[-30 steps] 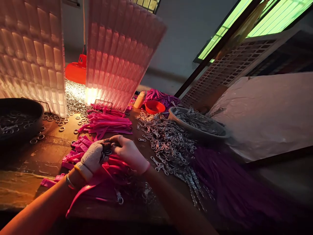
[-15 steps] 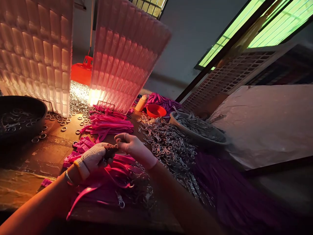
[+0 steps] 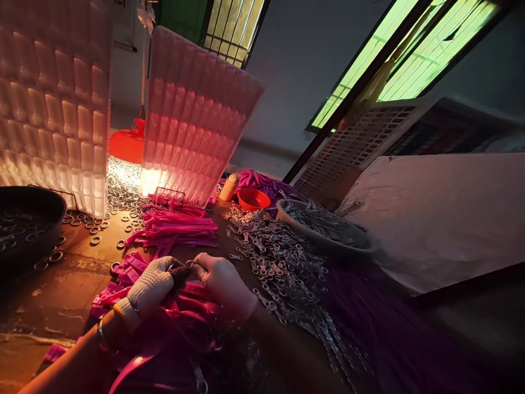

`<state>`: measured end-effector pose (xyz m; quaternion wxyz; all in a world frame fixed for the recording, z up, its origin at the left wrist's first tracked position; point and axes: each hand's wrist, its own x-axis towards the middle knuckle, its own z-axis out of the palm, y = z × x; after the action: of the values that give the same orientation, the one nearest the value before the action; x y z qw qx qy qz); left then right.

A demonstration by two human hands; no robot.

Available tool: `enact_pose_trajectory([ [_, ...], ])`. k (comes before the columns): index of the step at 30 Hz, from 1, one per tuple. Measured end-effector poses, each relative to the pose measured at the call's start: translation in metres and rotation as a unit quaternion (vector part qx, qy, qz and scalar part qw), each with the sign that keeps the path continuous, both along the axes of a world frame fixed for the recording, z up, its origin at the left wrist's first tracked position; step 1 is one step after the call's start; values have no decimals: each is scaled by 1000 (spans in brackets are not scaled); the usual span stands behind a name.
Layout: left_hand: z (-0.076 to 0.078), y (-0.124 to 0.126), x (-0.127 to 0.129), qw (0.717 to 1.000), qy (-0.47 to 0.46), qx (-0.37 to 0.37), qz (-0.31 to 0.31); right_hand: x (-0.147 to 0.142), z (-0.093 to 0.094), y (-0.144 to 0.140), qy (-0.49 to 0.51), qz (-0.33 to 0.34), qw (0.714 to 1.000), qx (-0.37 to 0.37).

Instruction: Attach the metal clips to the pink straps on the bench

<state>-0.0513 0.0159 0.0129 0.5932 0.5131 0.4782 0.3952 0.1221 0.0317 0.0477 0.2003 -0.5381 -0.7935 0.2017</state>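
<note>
hands brought back together, lower centre | left hand (image 3: 152, 285) gloved, pinching strap (image 3: 186, 291) end | right hand (image 3: 221, 280) pinching ring (image 3: 189, 264) | step judged: ring being fitted to strap | next: steady threading needed

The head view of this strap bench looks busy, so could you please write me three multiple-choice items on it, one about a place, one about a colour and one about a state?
1. Where does the small orange bowl stand?
A. at the far side of the bench, beyond the metal clips
B. inside the dark basin on the left
C. under the hands

2. What colour are the straps?
A. green
B. pink
C. white

3. How is the left hand dressed?
A. bare
B. in a knitted glove
C. wrapped in a strap

Answers:
1 A: the orange bowl sits past the heap of metal clips, near the back of the bench.
2 B: the straps are bright pink.
3 B: the left hand wears a pale knitted glove, while the right hand is bare.
</note>
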Motion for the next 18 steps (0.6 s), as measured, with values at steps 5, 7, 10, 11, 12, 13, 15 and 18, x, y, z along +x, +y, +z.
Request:
enact_pose_trajectory([
  [5,9,3,2,998,16,0,-63,12,14,5,-91,80,993,-6],
  [7,10,7,5,995,-63,-59,-45,11,8,3,-44,84,995,15],
  [10,3,18,12,956,-232,-179,31,4,-13,1,108,19,994,14],
  [11,-1,23,14,934,-285,-208,55,1,-20,3,148,5,989,-13],
  [12,-5,28,15,915,-326,-226,70,-1,-25,9,170,2,984,-44],
  [13,-8,33,16,899,-360,-235,83,-3,-28,17,170,5,983,-66],
  [15,-11,40,16,874,-411,-238,100,-4,-28,41,98,1,994,-48],
  [18,-8,46,11,853,-446,-245,119,-5,-21,93,-33,-38,998,48],
])
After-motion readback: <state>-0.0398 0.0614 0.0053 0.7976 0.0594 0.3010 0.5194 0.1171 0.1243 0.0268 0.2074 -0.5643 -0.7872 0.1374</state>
